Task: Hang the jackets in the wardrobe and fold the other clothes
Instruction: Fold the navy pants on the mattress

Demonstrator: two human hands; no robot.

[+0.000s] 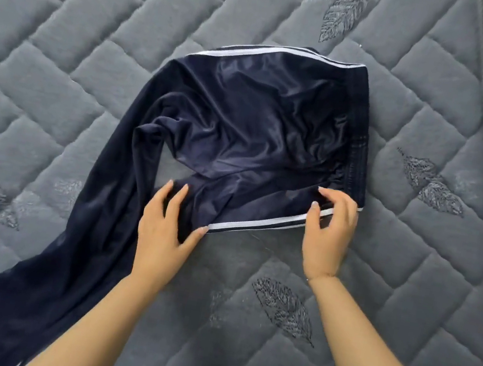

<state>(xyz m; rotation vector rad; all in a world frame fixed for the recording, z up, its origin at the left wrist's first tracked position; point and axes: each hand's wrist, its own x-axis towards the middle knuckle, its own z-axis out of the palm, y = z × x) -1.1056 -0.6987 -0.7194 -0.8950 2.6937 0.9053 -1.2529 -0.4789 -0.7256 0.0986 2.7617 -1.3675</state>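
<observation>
A pair of dark navy, shiny track trousers with white side stripes [242,132] lies on a grey quilted mattress stitched with leaf motifs [379,269], its waistband end bunched toward the right, the legs trailing down to the lower left corner of the view; the person's left hand [168,221] rests on the cloth near the striped lower edge, fingers spread and fairly straight, thumb touching the end of the white stripe; the right hand [330,229] curls over the same edge beside the elastic waistband, thumb and fingers pinching the fabric at the stripe; both bare forearms reach in from the bottom of the view
</observation>
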